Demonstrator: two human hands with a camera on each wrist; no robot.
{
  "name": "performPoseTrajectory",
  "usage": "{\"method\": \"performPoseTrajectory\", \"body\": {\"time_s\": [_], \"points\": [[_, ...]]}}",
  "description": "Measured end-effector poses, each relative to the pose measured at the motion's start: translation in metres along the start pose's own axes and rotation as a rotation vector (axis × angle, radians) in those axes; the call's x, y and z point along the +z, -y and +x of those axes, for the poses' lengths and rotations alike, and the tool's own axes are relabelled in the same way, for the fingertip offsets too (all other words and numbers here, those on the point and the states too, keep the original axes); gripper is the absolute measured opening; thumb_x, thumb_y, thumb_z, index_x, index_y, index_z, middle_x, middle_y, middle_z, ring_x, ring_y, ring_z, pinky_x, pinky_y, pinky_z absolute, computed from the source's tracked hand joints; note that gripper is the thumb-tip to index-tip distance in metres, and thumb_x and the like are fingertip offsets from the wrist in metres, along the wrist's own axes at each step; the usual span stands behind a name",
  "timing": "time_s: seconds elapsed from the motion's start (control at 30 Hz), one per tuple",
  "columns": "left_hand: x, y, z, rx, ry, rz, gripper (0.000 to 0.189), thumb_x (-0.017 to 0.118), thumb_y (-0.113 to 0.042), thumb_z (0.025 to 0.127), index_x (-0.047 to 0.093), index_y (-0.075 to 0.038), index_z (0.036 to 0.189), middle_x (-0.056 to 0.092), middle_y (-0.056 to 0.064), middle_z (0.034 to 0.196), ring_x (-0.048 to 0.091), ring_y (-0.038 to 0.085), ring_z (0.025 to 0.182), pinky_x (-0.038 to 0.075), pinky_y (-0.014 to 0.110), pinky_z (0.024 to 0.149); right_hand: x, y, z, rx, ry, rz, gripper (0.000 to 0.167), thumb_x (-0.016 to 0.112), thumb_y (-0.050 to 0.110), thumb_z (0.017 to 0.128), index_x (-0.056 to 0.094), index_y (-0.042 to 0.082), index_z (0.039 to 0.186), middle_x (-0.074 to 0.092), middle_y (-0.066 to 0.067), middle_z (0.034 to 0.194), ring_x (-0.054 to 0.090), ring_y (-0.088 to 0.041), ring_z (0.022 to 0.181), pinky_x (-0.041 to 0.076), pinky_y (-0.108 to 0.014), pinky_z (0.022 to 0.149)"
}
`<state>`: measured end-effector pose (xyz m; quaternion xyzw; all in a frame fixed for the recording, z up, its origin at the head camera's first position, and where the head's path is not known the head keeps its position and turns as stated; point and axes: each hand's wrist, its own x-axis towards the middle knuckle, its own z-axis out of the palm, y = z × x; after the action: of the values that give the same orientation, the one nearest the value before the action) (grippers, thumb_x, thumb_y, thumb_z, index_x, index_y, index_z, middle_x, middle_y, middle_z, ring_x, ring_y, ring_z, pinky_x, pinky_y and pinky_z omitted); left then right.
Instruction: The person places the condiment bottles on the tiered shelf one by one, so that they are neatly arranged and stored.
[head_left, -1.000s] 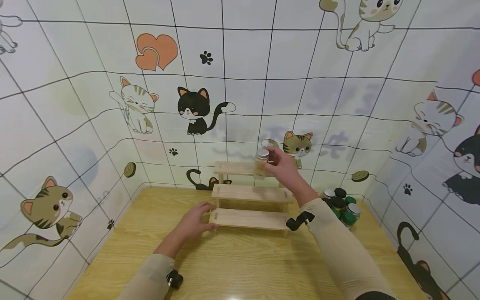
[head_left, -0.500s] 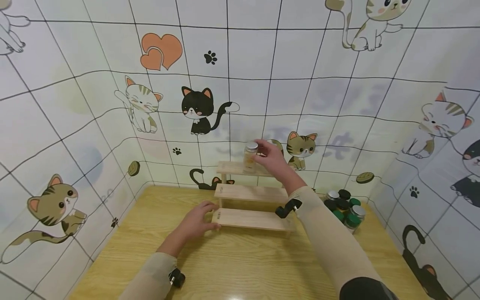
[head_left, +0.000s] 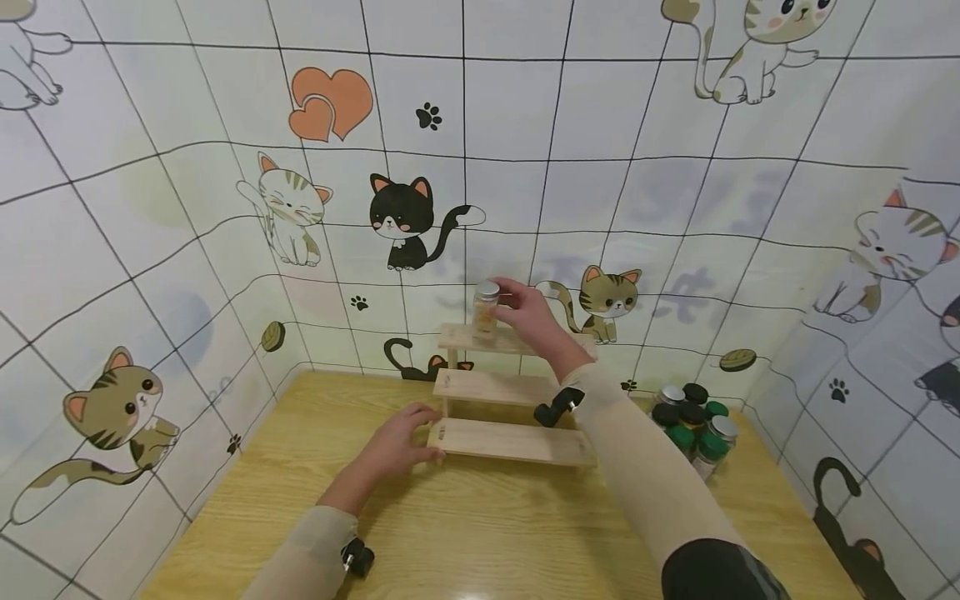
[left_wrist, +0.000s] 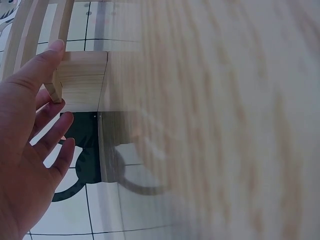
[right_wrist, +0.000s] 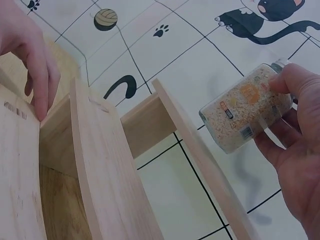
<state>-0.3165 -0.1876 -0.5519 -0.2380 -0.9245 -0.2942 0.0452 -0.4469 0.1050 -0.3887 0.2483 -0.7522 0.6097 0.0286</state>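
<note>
My right hand [head_left: 528, 317] pinches a small clear spice jar [right_wrist: 245, 107] with a silver lid by its upper part. Pale granules fill the jar, and its label shows orange marks. In the head view the jar overlaps the left half of the top board on a three-step wooden rack [head_left: 510, 439]; in the right wrist view it is tilted, its base close to that board. My left hand [head_left: 397, 446] holds the left end of the lowest board, thumb at the front and index finger behind, as the left wrist view shows; the other fingers are spread.
Several jars [head_left: 690, 421] with black, green and silver lids stand grouped on the wood-grain table [head_left: 450, 533], right of the rack. A wall covering [head_left: 510, 108] printed with cats and grid lines rises behind the rack and on both sides.
My right hand has carried the jar leftward along the top board and slightly down. My left hand stays at the rack's end, while the head view has shifted a little.
</note>
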Motion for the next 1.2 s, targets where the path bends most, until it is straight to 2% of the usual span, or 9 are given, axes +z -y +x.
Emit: {"method": "performPoseTrajectory", "body": {"time_s": [0.17, 0.57, 0.83, 1.07, 1.2], "points": [[-0.001, -0.004, 0.001, -0.001, -0.002, -0.023, 0.07, 0.095, -0.036, 0.09, 0.068, -0.009, 0.149, 0.065, 0.005, 0.141, 0.065, 0.033, 0.131, 0.054, 0.057, 0.109, 0.006, -0.001, 0.003, -0.007, -0.01, 0.044, 0.054, 0.073, 0.005, 0.106, 0.06, 0.008, 0.158, 0.064, -0.017, 0.148, 0.063, -0.035, 0.138, 0.051, -0.054, 0.114], [-0.001, -0.006, 0.003, -0.005, 0.0, -0.029, 0.067, 0.095, -0.031, 0.091, 0.068, -0.011, 0.15, 0.064, 0.004, 0.142, 0.063, 0.034, 0.134, 0.052, 0.058, 0.112, 0.02, -0.011, 0.008, 0.008, -0.012, 0.054, 0.055, 0.076, 0.014, 0.106, 0.062, 0.017, 0.159, 0.067, -0.01, 0.146, 0.065, -0.029, 0.136, 0.052, -0.054, 0.114], [-0.001, -0.001, 0.002, -0.012, -0.009, -0.019, 0.068, 0.094, -0.033, 0.092, 0.067, -0.011, 0.15, 0.064, 0.003, 0.143, 0.063, 0.034, 0.135, 0.052, 0.058, 0.113, 0.033, -0.015, 0.004, -0.037, 0.001, 0.064, 0.053, 0.072, 0.015, 0.11, 0.058, 0.012, 0.161, 0.066, -0.01, 0.151, 0.058, -0.027, 0.146, 0.049, -0.053, 0.118], [0.001, -0.001, 0.002, -0.014, -0.016, -0.029, 0.068, 0.095, -0.031, 0.091, 0.067, -0.01, 0.149, 0.064, 0.004, 0.142, 0.065, 0.034, 0.131, 0.053, 0.058, 0.111, 0.033, -0.015, 0.001, -0.012, -0.01, 0.02, 0.055, 0.073, 0.017, 0.11, 0.056, 0.011, 0.162, 0.065, -0.012, 0.152, 0.057, -0.031, 0.147, 0.048, -0.051, 0.119], [0.002, 0.0, 0.002, -0.011, -0.011, -0.028, 0.067, 0.095, -0.03, 0.091, 0.068, -0.01, 0.149, 0.064, 0.005, 0.141, 0.066, 0.034, 0.13, 0.054, 0.057, 0.11, 0.032, -0.016, -0.003, -0.025, -0.014, -0.038, 0.06, 0.075, 0.02, 0.109, 0.052, 0.012, 0.165, 0.062, -0.013, 0.154, 0.057, -0.031, 0.147, 0.046, -0.048, 0.122]]}}
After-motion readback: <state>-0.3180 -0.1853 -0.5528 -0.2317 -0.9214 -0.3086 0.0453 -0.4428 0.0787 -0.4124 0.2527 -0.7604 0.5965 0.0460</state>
